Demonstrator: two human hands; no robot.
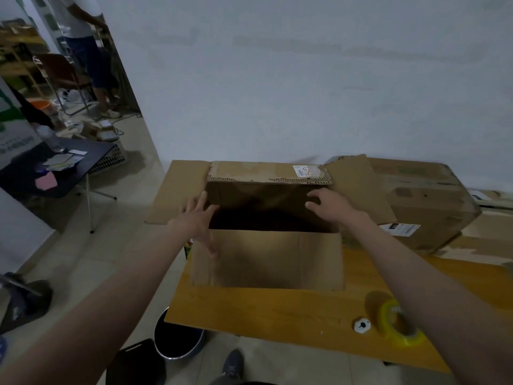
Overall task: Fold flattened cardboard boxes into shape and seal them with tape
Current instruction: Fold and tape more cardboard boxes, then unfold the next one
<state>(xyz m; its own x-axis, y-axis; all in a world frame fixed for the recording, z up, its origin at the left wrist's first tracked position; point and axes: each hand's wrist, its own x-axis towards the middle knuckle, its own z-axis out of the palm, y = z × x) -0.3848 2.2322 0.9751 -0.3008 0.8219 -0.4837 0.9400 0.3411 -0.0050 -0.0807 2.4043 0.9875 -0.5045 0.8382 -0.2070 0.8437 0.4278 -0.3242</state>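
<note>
An open box (266, 245) stands on the counter (277, 309). The left hand (198, 218), fingers spread straight, lies at its left rim. The right hand (330, 205), fingers loosely curled, empty, hovers over its far right corner. Tape (399, 323) sits right of the box.

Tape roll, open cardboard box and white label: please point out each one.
tape roll (399, 323): head view, on its yellow side.
open cardboard box (266, 257): head view, on its near flap.
white label (305, 170): head view, on its printed face, far flap.
</note>
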